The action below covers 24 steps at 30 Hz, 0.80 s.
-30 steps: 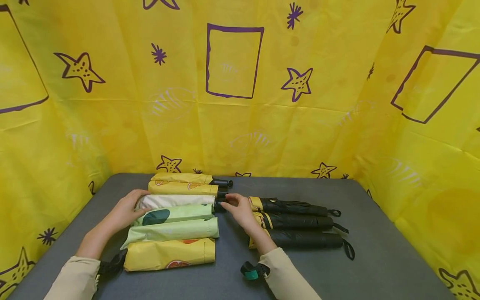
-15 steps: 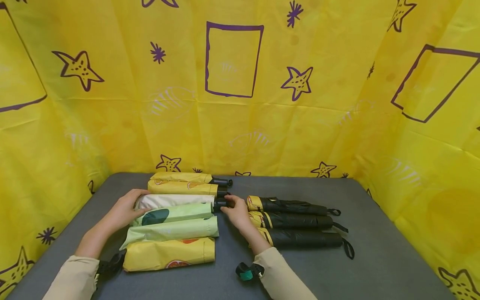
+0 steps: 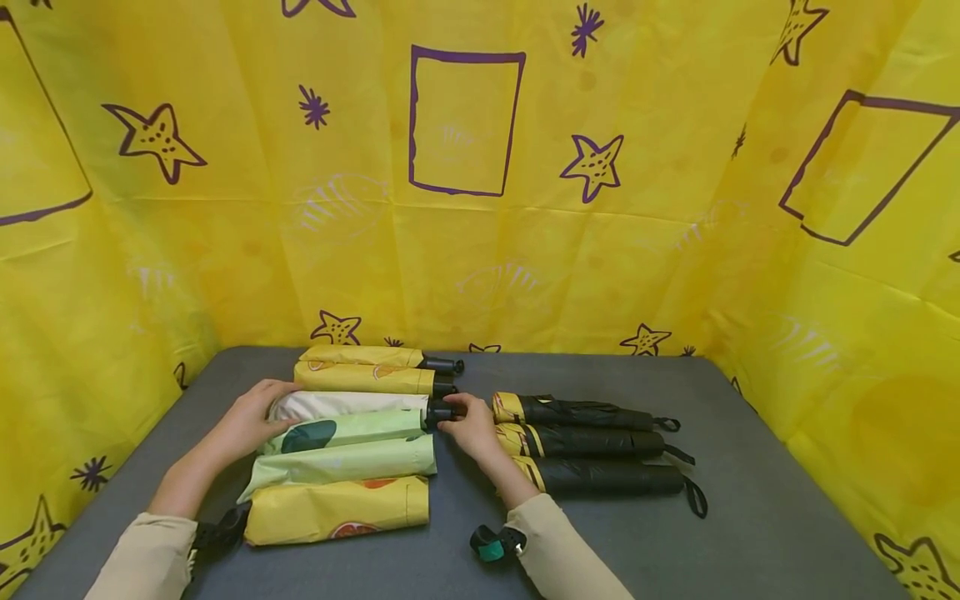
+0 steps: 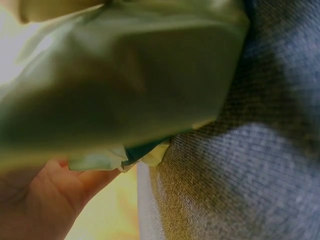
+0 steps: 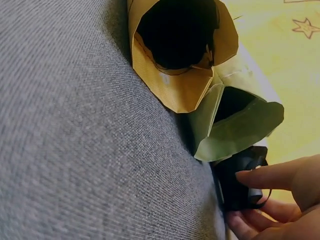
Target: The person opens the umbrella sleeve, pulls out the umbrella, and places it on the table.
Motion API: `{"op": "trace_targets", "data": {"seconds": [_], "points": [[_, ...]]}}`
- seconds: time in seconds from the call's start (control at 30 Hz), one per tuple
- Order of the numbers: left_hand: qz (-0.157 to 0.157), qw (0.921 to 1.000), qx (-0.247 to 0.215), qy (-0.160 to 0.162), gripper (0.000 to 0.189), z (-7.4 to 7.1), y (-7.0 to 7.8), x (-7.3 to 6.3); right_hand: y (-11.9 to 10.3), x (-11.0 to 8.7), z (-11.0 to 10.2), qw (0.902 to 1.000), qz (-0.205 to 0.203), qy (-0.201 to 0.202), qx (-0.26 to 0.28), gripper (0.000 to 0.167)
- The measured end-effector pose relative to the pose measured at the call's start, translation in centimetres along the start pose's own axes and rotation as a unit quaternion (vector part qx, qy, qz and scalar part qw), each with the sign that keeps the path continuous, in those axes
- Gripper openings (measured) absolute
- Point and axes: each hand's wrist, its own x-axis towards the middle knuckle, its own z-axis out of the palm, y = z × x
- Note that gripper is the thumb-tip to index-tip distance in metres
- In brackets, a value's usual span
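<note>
Both hands (image 3: pixel 251 421) (image 3: pixel 474 427) forward, forearms (image 3: pixel 187 479) (image 3: pixel 517 485) slanting inward

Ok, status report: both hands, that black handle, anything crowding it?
Left hand at left ends of white cover and spotted green cover. Right hand pinching black handle. Close neighbours: second green cover nearer the person, yellow cover farther.
</note>
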Motion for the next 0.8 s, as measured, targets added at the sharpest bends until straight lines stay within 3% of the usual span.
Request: {"op": "trace_targets", "data": {"seconds": [0.8], "points": [[-0.008,1.0000,-0.002,-0.006,0.048,-0.02,0.00,-0.02,-0.09,0.12,-0.63,0.9996,-0.005,-0.027,-0.010,0.038]]}}
